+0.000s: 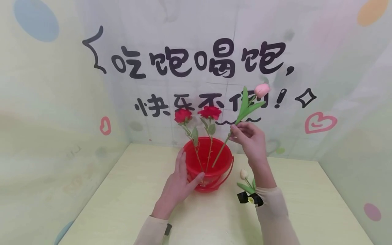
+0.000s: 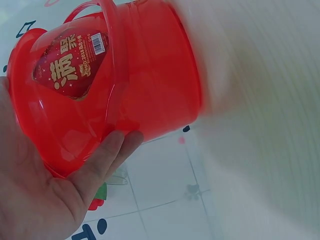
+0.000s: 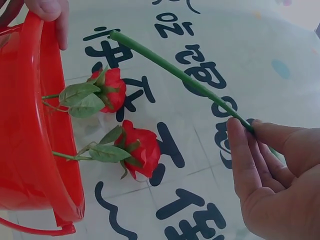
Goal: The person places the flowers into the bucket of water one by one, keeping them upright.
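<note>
A red plastic bucket (image 1: 223, 177) stands on the table. Two red roses (image 1: 183, 115) (image 1: 210, 112) rise out of it on green stems. On the bucket's left side is my left hand (image 1: 176, 187), its thumb at the rim and its fingers (image 2: 107, 155) along the outer wall. My right hand (image 1: 252, 139) pinches the stem of a pink tulip (image 1: 262, 90) between thumb and fingers, bloom up. The bare lower stem (image 3: 170, 67) slants down toward the bucket's mouth, its end apart from the rim in the right wrist view.
A pale tulip (image 1: 244, 174) with green leaves lies on the table right of the bucket, partly hidden by my right forearm and its black wrist strap. The light wooden table (image 1: 113, 204) meets printed walls at the back and sides. The bucket's handle (image 1: 228, 175) hangs down.
</note>
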Available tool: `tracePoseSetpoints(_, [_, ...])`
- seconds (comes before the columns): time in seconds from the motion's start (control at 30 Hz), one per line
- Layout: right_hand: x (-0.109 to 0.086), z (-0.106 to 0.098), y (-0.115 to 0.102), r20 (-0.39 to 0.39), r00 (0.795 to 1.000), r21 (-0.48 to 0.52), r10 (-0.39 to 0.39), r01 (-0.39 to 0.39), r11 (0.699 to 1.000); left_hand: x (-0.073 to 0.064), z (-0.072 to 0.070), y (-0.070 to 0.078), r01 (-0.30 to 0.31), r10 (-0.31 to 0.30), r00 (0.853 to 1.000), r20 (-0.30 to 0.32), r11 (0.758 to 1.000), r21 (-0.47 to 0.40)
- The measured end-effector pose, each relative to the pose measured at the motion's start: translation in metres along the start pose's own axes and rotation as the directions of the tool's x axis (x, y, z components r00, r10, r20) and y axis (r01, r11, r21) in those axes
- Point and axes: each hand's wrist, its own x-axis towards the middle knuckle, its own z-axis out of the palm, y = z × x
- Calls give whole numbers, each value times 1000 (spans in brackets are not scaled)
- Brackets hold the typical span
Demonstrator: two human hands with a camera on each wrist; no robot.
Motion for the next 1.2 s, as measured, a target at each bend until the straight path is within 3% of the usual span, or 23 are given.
tracePoseSetpoints(0.17, [8, 13, 1, -17, 998, 60, -54, 55, 997, 0, 0, 0, -3, 3, 1000, -1, 1000, 3])
tracePoseSetpoints(0.47, [15, 36, 11, -23, 998, 85, -61, 63, 994, 1, -1, 0, -13, 13, 1000, 0, 1000, -3])
tracePoseSetpoints(1.0, [19, 59, 44, 94, 995, -70, 32, -25, 997, 3, -1, 1, -8, 8, 1000, 1, 1000, 26])
tracePoseSetpoints(1.2, [19, 62, 55, 151, 988, -142, 33, -11, 990, 1, 0, 0, -10, 9, 1000, 4, 1000, 23])
